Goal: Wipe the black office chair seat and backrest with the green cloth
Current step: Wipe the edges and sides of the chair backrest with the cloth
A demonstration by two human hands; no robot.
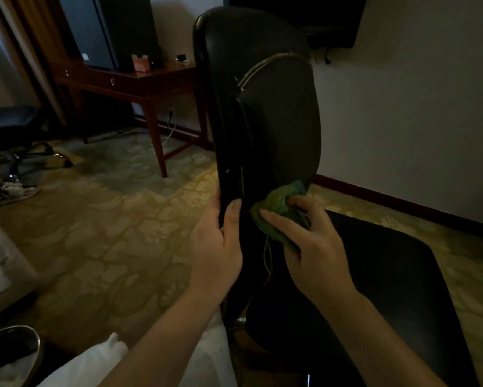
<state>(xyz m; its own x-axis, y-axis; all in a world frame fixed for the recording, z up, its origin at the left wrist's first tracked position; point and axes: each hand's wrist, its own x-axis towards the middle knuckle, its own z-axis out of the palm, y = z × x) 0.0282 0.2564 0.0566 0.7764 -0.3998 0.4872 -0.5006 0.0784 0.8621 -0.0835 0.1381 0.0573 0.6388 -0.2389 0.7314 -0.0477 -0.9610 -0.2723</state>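
The black office chair stands in the middle of the view, its tall backrest [273, 113] seen nearly edge-on and its seat [382, 277] spreading to the lower right. My left hand [218, 241] grips the backrest's left edge low down, thumb on the front face. My right hand [310, 247] presses a bunched green cloth [279, 208] against the lower front of the backrest, just above the seat. A loose thread hangs from the cloth.
A dark wooden desk [139, 79] with drawers stands behind the chair on the left, small items on top. Another chair base [33, 155] and a shoe [14, 191] lie at far left. A metal bin [14, 350] sits at bottom left. Patterned carpet covers the floor.
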